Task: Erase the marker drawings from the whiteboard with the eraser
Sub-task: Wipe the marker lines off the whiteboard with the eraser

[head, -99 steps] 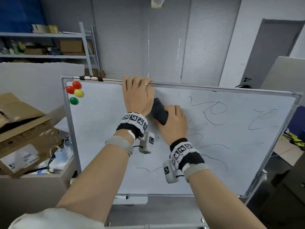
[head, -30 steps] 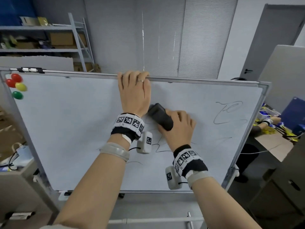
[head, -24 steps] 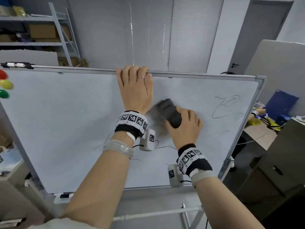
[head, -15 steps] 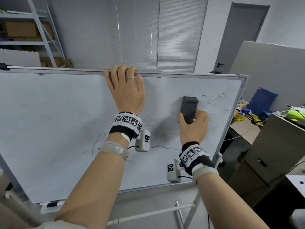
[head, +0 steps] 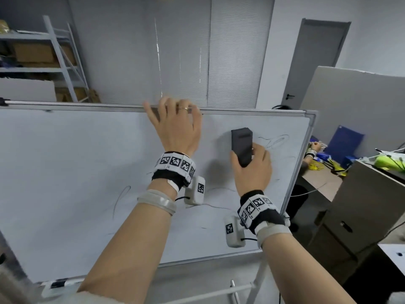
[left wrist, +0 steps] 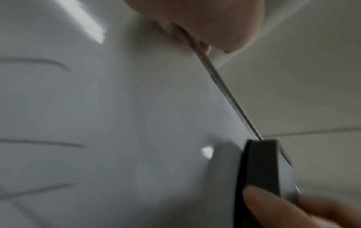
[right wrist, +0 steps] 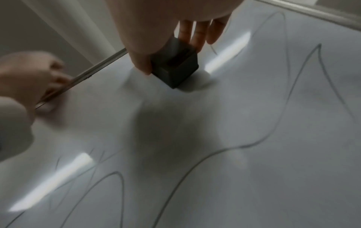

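Observation:
The whiteboard (head: 76, 172) stands tilted in front of me. Thin marker lines remain at its upper right (head: 275, 141) and along its lower half (head: 121, 200). My right hand (head: 252, 172) grips the black eraser (head: 241, 148) upright by its lower end and presses it flat to the board, just left of the upper right scribble. In the right wrist view the eraser (right wrist: 173, 66) sits between thumb and fingers, with long curved lines (right wrist: 215, 154) below it. My left hand (head: 175, 128) holds the board's top edge, fingers hooked over the frame. In the left wrist view the eraser (left wrist: 259, 169) is at lower right.
A metal shelf with cardboard boxes (head: 43, 53) stands behind the board at left. A grey cabinet (head: 361, 205) is close on the right, and another person's hand (head: 311, 150) works at a desk past the board's right edge. A marker (head: 57, 284) lies on the bottom ledge.
My right hand has swept the eraser rightward and turned it upright, and the scribbles in the board's upper middle are gone. The view has turned right. My left hand stays on the top edge.

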Action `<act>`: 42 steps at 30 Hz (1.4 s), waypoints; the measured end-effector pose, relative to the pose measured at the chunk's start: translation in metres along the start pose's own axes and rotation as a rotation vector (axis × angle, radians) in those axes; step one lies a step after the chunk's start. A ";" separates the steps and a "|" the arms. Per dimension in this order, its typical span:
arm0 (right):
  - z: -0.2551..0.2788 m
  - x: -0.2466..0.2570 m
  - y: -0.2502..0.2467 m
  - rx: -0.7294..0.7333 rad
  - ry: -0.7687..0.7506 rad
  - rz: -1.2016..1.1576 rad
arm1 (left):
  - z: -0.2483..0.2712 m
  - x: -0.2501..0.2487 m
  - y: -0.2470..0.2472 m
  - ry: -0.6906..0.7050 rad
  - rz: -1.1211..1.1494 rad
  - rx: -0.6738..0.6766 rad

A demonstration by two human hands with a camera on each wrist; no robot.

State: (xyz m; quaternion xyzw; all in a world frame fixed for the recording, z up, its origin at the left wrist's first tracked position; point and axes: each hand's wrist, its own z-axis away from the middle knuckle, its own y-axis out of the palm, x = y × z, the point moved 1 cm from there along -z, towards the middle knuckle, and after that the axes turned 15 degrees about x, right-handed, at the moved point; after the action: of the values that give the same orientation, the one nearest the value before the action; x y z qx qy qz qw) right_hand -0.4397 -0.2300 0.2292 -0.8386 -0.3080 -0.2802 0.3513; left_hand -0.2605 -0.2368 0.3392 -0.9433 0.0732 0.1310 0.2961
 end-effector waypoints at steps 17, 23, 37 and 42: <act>-0.036 -0.049 -0.045 0.151 -0.167 -0.046 | 0.012 -0.075 0.049 0.162 0.008 -0.075; -0.043 -0.058 -0.046 0.096 -0.232 0.066 | 0.010 -0.078 0.057 0.117 -0.041 -0.089; -0.047 -0.090 -0.054 0.235 -0.202 -0.090 | 0.013 -0.082 0.068 0.045 -0.060 -0.145; -0.048 -0.099 -0.053 0.092 -0.243 0.057 | 0.012 -0.083 0.073 0.057 -0.079 -0.141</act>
State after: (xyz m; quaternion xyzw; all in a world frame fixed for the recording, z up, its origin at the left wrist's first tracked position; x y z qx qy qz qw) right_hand -0.5548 -0.2681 0.2117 -0.8577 -0.3369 -0.1519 0.3575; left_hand -0.3583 -0.2838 0.3146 -0.9673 0.0350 0.0971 0.2317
